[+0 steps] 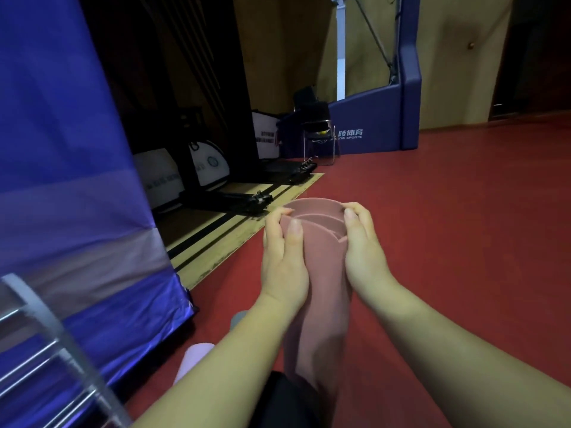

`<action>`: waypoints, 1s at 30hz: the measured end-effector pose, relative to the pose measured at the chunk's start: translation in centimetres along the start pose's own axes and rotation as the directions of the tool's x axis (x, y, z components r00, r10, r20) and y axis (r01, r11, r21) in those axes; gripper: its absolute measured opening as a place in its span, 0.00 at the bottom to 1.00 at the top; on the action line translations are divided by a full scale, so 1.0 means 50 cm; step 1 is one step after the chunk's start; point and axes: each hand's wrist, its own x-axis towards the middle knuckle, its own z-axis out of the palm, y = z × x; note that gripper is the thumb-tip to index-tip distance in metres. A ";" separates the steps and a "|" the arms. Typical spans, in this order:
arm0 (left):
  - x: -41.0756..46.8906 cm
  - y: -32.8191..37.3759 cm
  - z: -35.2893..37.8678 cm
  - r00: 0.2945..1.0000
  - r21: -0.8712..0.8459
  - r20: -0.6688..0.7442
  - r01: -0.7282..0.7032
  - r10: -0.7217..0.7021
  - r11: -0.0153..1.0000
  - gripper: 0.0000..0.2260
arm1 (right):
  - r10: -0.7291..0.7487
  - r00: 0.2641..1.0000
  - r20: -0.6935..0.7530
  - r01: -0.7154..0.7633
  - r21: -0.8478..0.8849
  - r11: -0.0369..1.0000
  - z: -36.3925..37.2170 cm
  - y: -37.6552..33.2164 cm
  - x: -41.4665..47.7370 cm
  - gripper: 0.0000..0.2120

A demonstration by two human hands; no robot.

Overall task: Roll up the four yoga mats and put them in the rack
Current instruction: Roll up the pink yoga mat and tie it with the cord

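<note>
Mat (321,273), pink and rolled, stands on end between both forearms above the red floor (448,227). Left hand (285,257) wraps its near-top side, thumb up on the roll; right hand (364,251) closes opposite, fingers hooked over the rim. Rack (37,350) bars show lower left.

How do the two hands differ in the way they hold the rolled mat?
The left hand wraps the mat lower on its side, thumb flat across the front; the right hand sits higher, thumb hooked at the top rim. The left fingers curl behind the roll; the right fingers are mostly hidden. Both grip the same upright pink roll from opposite sides.
</note>
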 end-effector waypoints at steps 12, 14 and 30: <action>0.052 0.007 -0.017 0.997 0.023 0.073 0.032 -0.034 0.999 0.16 | -0.051 0.993 0.105 0.044 0.067 0.997 0.004 0.020 0.001 0.14; 0.039 -0.004 -0.011 0.999 -0.028 0.012 0.035 -0.035 0.999 0.16 | -0.054 0.992 0.115 0.045 0.082 0.996 0.006 0.032 0.003 0.14; -0.041 -0.141 -0.018 0.990 -0.096 -0.012 0.136 -0.138 0.986 0.12 | -0.019 0.973 0.232 -0.015 0.141 0.990 0.019 0.172 -0.012 0.11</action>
